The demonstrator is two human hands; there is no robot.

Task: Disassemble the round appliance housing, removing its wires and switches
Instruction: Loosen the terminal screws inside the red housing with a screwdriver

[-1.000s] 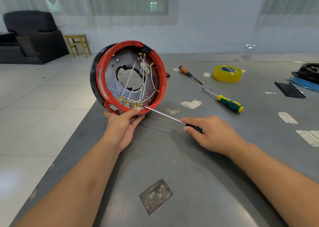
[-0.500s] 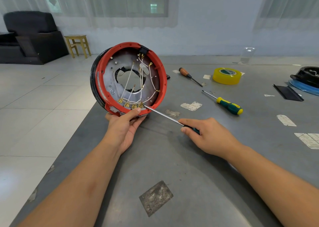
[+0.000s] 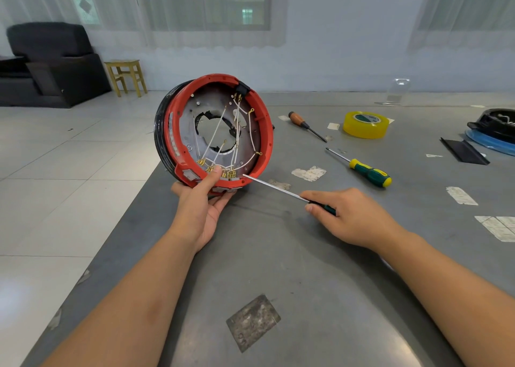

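Single head-worn wide-angle view, looking forward and down, close above the grey metal worktable (image 3: 278,269), both forearms entering from the bottom edge, curtained windows (image 3: 195,4) far behind

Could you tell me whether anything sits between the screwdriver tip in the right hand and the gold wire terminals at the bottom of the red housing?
Nothing visible does. The screwdriver in the right hand points at the gold terminals across open air. The left hand holds the red housing, its thumb beside the terminals, not across the tip's path.
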